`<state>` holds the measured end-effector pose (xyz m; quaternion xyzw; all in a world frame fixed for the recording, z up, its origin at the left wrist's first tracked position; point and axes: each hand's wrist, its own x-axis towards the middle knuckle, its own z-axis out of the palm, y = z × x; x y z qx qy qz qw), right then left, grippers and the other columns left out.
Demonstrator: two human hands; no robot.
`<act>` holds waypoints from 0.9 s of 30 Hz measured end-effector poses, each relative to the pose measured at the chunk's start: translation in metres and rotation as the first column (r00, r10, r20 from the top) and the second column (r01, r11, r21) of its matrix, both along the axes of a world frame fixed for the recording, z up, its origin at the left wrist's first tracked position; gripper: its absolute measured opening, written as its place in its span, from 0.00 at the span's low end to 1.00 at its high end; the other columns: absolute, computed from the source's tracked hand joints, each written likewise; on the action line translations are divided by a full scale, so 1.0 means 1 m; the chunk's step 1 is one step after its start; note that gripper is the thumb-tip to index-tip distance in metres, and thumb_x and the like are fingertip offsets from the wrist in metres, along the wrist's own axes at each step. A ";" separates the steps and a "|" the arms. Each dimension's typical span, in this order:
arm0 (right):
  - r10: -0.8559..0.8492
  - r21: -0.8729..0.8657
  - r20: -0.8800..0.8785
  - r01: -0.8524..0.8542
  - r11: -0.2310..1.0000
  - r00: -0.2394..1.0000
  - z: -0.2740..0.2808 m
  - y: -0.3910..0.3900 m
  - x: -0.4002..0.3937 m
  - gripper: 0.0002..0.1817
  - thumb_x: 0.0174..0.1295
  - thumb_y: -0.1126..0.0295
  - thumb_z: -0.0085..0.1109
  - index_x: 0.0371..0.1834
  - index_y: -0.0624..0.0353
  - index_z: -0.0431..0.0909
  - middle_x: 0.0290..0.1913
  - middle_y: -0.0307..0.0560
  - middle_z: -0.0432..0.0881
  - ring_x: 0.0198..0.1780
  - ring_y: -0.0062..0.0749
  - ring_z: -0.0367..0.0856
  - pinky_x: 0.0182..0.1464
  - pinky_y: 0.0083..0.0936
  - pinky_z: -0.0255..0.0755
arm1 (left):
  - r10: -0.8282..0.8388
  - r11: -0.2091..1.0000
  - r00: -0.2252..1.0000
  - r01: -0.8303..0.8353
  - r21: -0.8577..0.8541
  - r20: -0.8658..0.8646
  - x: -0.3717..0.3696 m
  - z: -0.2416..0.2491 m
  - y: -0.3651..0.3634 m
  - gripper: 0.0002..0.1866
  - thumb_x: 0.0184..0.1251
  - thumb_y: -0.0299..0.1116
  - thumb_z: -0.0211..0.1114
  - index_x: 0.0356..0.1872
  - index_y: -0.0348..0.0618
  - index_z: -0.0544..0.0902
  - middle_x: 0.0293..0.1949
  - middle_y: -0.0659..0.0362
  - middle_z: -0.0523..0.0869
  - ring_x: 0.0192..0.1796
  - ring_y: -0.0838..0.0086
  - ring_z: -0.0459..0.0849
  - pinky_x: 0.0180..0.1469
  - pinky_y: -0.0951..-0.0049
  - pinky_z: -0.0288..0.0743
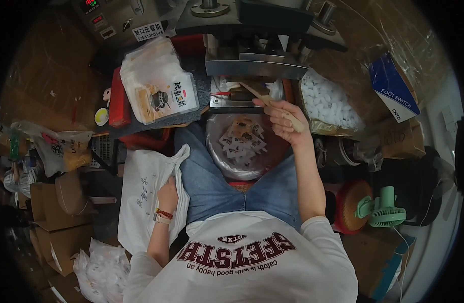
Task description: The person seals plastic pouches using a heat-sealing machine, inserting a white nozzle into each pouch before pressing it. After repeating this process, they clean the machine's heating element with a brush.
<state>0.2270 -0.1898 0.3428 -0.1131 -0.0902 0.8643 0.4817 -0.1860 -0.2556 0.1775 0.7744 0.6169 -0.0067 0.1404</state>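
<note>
My right hand is closed around a pale wooden stick, whose thin end points up and left toward the base of the press. Below that hand, a round basin lined with clear plastic sits between my knees. Several small printed packets lie inside it. My left hand is at the white bag with handwriting beside my left thigh. Its fingers are largely hidden at the bag's opening, so whether they grip anything does not show.
A stack of printed pouches rests at the upper left beside a red box. White small pieces fill a box right of the press. A blue foot-switch box and a green fan stand at right. Cardboard boxes occupy the lower left.
</note>
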 end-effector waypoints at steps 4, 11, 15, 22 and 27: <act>-0.119 0.102 0.040 0.114 0.988 0.992 0.000 -0.049 0.015 0.22 0.72 0.69 0.38 0.63 0.75 0.61 0.21 0.37 0.65 0.13 0.18 0.64 0.10 0.14 0.61 | 0.001 0.999 0.989 -0.007 0.041 0.147 -0.001 -0.002 -0.002 0.14 0.65 0.30 0.49 0.50 0.36 0.70 0.36 0.39 0.83 0.35 0.45 0.83 0.35 0.51 0.76; 0.029 0.004 0.114 -0.030 1.000 0.993 -0.001 -0.022 -0.018 0.22 0.70 0.69 0.41 0.62 0.73 0.63 0.22 0.38 0.66 0.13 0.17 0.63 0.09 0.14 0.59 | -0.106 0.988 0.987 0.119 -0.099 0.123 -0.006 0.031 0.015 0.11 0.63 0.30 0.57 0.43 0.35 0.76 0.31 0.41 0.83 0.33 0.45 0.83 0.35 0.52 0.75; -0.140 0.103 0.143 0.127 0.987 0.980 0.003 -0.040 0.000 0.21 0.71 0.68 0.42 0.61 0.73 0.65 0.21 0.38 0.66 0.13 0.18 0.64 0.11 0.14 0.61 | 0.135 0.976 0.881 -0.039 -0.215 0.453 -0.017 0.094 0.023 0.12 0.64 0.36 0.65 0.37 0.35 0.80 0.21 0.56 0.80 0.22 0.69 0.79 0.26 0.71 0.70; -0.129 0.157 0.719 0.021 0.987 0.683 0.002 -0.070 -0.029 0.22 0.71 0.63 0.45 0.64 0.64 0.66 0.21 0.38 0.71 0.13 0.18 0.66 0.14 0.15 0.59 | 0.271 0.937 0.643 -0.348 -0.042 0.717 -0.029 0.041 0.105 0.16 0.63 0.44 0.67 0.36 0.40 0.83 0.21 0.61 0.81 0.24 0.77 0.79 0.27 0.76 0.70; -0.240 0.237 0.943 0.042 0.971 0.230 -0.005 -0.067 -0.051 0.27 0.72 0.57 0.48 0.69 0.57 0.62 0.20 0.34 0.68 0.16 0.14 0.64 0.17 0.14 0.58 | 0.453 0.826 0.857 -0.507 0.248 0.245 -0.023 0.001 0.176 0.26 0.59 0.55 0.63 0.51 0.46 0.79 0.36 0.42 0.85 0.43 0.43 0.82 0.47 0.51 0.76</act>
